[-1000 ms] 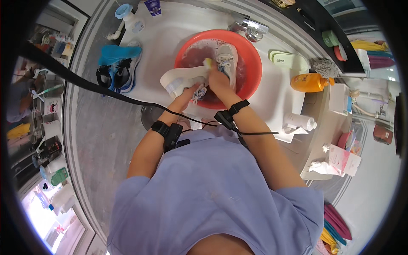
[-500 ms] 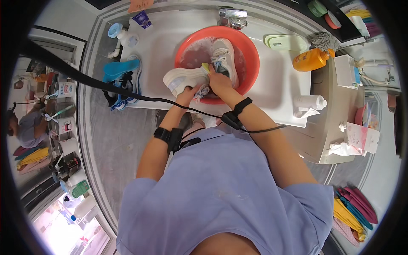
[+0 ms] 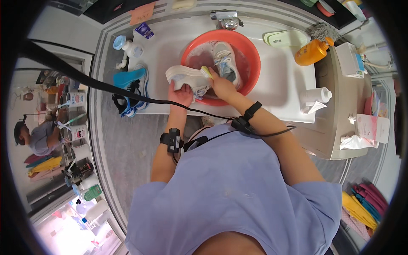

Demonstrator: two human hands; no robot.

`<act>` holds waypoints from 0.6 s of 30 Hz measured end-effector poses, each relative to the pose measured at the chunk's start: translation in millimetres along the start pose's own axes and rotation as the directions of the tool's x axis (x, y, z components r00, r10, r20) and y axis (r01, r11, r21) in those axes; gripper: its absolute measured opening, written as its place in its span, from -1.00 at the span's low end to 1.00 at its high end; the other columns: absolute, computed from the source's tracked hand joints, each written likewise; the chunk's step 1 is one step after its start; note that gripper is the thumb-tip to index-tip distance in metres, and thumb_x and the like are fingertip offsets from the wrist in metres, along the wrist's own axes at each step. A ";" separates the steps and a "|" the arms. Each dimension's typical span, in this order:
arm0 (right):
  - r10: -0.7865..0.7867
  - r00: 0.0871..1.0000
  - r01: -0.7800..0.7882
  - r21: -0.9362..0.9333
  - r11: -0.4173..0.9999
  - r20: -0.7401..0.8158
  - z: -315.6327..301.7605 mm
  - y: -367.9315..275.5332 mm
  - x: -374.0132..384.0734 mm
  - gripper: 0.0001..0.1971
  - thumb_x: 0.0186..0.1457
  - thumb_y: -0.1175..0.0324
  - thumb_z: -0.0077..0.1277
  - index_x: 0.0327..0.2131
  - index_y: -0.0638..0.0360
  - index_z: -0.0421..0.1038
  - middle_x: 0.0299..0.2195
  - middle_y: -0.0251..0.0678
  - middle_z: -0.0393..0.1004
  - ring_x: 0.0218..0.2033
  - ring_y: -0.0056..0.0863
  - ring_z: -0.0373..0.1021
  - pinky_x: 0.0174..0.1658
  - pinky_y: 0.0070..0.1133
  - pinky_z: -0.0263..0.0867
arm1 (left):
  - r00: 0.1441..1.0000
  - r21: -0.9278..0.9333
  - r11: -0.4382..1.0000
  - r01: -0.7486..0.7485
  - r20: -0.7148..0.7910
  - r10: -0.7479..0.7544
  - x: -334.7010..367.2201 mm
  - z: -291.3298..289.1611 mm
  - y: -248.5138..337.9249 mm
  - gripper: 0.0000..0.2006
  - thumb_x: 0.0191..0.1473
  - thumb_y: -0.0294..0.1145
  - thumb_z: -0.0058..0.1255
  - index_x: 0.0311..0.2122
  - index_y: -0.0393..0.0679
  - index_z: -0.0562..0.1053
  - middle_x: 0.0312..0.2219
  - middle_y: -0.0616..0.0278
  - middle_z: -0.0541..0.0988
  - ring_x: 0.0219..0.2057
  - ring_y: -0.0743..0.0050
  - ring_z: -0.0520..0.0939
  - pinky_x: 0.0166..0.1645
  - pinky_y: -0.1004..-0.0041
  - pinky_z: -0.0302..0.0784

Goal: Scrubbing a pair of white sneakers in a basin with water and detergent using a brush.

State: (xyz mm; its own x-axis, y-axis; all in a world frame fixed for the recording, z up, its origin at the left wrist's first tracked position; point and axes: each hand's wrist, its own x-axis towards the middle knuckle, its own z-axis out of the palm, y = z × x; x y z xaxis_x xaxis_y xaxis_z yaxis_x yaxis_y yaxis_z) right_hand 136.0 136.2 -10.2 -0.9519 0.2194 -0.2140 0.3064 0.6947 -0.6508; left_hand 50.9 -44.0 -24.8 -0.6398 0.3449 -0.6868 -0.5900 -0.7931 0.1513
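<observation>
2 wht shoes (image 3: 182, 77) (image 3: 224, 57), 1 basin (image 3: 253, 63), 1 brush (image 3: 206, 71), 1 org btl (image 3: 311, 53)

A single view looks out from the head, through the left of two side-by-side wide fisheye cameras, upright and aimed steeply down past the pale lavender short-sleeved cotton-like T-shirt (image 3: 231, 187), which lies nearest and fills the lower middle. The bare left hand (image 3: 182, 95) and bare right hand (image 3: 222, 87) fall above the centre, farther off, by the round orange-red plastic basin (image 3: 253, 63). The lens takes in the white rectangular washbasin (image 3: 284, 83) from its near edge to its far edge by the chrome tap (image 3: 230, 23), near right corner included.
</observation>
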 end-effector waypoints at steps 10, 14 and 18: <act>-0.287 0.926 0.246 -0.184 0.951 -0.243 -52.3 -82.4 -2.5 -0.42 0.13 0.21 -0.21 0.22 -0.26 -0.14 -0.43 -0.01 0.35 -0.53 -0.07 0.42 -0.51 -0.30 0.35 | 0.938 0.436 0.896 -0.087 0.339 -0.074 -8.7 101.2 -31.0 -0.40 0.15 0.20 -0.46 0.05 -0.11 0.24 -0.07 0.19 0.41 -0.01 0.21 0.41 0.06 0.24 0.33; -0.166 0.947 0.081 -0.293 0.953 -0.277 -61.2 -91.0 32.1 -0.39 0.07 0.26 -0.18 0.21 -0.22 -0.10 -0.43 -0.04 0.38 -0.50 -0.13 0.44 -0.50 -0.33 0.37 | 0.886 0.568 0.794 -0.218 0.457 -0.084 6.8 90.4 -47.5 -0.31 0.14 0.25 -0.59 0.14 -0.13 0.11 0.03 0.21 0.32 0.04 0.29 0.37 0.09 0.27 0.31; -0.143 0.919 -0.004 -0.371 0.929 -0.368 -50.2 -67.5 49.3 -0.36 0.03 0.27 -0.15 0.21 -0.22 -0.10 -0.47 -0.03 0.37 -0.58 -0.15 0.44 -0.58 -0.37 0.35 | 0.890 0.619 0.759 -0.201 0.439 -0.122 3.8 93.2 -63.8 -0.34 0.14 0.24 -0.60 0.13 -0.09 0.13 0.04 0.17 0.31 0.07 0.26 0.34 0.16 0.26 0.22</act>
State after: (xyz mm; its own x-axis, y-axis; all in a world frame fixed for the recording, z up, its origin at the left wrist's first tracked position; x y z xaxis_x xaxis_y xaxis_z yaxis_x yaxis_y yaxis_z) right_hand 68.2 134.5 59.8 -0.9204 0.3544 0.1651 0.2862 0.8984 -0.3330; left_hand 40.2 54.7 29.2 -0.7139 0.6240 -0.3178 -0.6239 -0.3609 0.6932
